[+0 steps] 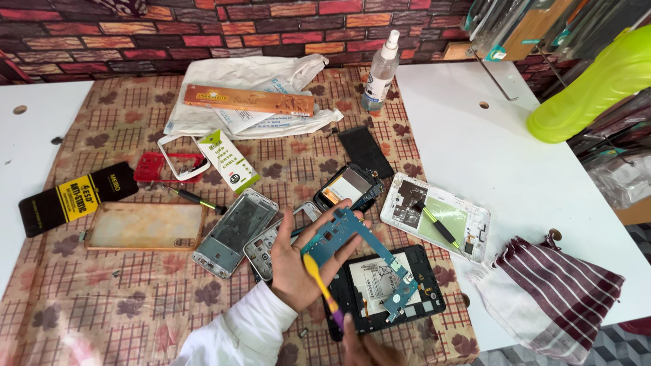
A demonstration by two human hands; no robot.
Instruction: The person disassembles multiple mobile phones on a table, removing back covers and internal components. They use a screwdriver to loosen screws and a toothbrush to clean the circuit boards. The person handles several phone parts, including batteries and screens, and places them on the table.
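My left hand holds a blue phone circuit board in its open palm, fingers curled under it. My right hand shows only at the bottom edge and grips a brush with a yellow and purple handle, its yellow end lying across the board and my left palm. Just to the right lies an opened black phone body with its white battery showing, and a second strip of blue board across it.
On the patterned cloth lie several phone frames, a clear case, a white phone back with a green-handled screwdriver, a black packet, a plastic bag with boxes, a spray bottle and a striped cloth.
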